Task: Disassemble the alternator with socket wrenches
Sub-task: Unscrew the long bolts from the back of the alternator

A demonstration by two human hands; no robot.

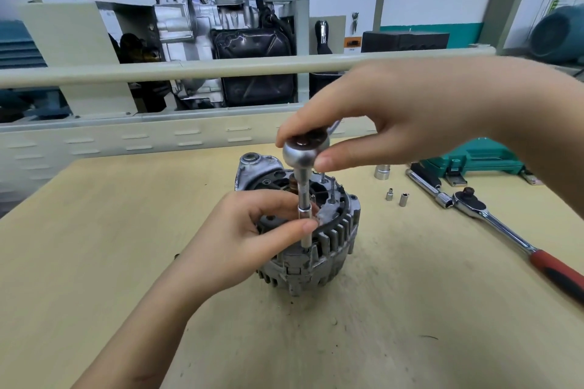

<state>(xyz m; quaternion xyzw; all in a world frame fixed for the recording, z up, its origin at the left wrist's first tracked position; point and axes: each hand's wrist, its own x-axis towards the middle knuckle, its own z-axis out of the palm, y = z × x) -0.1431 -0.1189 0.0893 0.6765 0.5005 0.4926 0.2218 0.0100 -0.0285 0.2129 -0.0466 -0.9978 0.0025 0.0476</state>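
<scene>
- Right hand (395, 117) pinches ratchet head (305, 148)
- Left hand (249, 234) pinches extension bar (305, 199), upright on alternator (316, 246)
- Spare ratchet (493, 224) lies right

At frame centre we see the grey finned alternator (311, 240) standing upright on the wooden bench. A chrome ratchet wrench (305, 151) with extension and socket stands vertically on its near rim.

Your left hand (249, 237) reaches in from below, thumb and fingers curled in a pinch. Your right hand (395, 117) comes from the right, held higher, thumb and fingertips pinching downward.
</scene>
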